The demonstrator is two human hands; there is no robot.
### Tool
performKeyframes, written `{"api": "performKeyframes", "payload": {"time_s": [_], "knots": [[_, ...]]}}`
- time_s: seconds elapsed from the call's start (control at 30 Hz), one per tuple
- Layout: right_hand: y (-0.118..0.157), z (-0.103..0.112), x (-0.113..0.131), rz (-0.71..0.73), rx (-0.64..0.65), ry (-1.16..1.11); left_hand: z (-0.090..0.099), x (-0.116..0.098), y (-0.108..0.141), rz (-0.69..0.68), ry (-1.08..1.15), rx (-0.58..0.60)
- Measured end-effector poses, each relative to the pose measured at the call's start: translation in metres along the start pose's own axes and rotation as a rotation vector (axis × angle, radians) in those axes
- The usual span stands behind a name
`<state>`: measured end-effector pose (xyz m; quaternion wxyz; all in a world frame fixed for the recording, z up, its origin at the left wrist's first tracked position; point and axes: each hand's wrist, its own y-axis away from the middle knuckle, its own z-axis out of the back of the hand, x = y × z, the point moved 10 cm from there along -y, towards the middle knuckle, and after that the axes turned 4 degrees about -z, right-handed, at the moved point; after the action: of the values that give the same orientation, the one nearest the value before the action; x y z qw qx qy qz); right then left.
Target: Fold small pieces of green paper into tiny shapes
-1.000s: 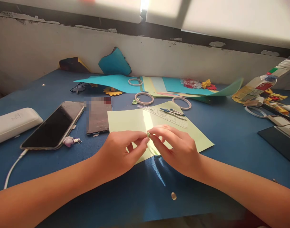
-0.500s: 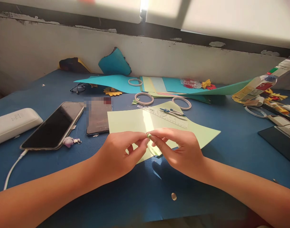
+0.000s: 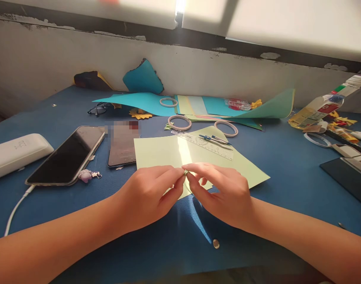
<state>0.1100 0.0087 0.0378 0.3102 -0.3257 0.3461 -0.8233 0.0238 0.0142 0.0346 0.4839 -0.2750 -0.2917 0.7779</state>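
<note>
My two hands pinch a small green piece (image 3: 186, 172) above a pale green sheet (image 3: 156, 152)
I have the thumb and fingertips of both the left hand (image 3: 152, 193) and the right hand (image 3: 224, 191) clamped on the piece, midway across the desk (image 3: 144, 256); beneath, the sheet bears a clear ruler (image 3: 204, 145) and a compass (image 3: 216, 142), a phone (image 3: 69, 156) lies toward the desk's left edge, an oval metal disc (image 3: 216, 243) nears its front edge, and blue paper (image 3: 139, 99) spreads along its back edge
</note>
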Motion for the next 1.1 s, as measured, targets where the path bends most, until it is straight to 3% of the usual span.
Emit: {"api": "performKeyframes", "payload": {"time_s": [0.3, 0.5, 0.77, 0.97, 1.1], "knots": [[0.002, 0.002, 0.002, -0.004, -0.023, 0.050, -0.002, -0.001, 0.001, -0.008, 0.024, 0.005], [0.004, 0.001, 0.005, 0.041, -0.044, 0.103, -0.002, 0.003, 0.001, 0.077, 0.085, -0.008], [-0.002, -0.006, -0.010, -0.096, 0.065, -0.065, -0.028, 0.035, 0.012, 0.610, 0.572, 0.168], [-0.002, -0.002, -0.011, -0.055, 0.043, -0.128, -0.039, 0.044, 0.025, 0.884, 0.770, 0.216], [-0.003, -0.003, -0.008, -0.006, 0.049, -0.168, -0.044, 0.045, 0.029, 0.978, 0.849, 0.248]]}}
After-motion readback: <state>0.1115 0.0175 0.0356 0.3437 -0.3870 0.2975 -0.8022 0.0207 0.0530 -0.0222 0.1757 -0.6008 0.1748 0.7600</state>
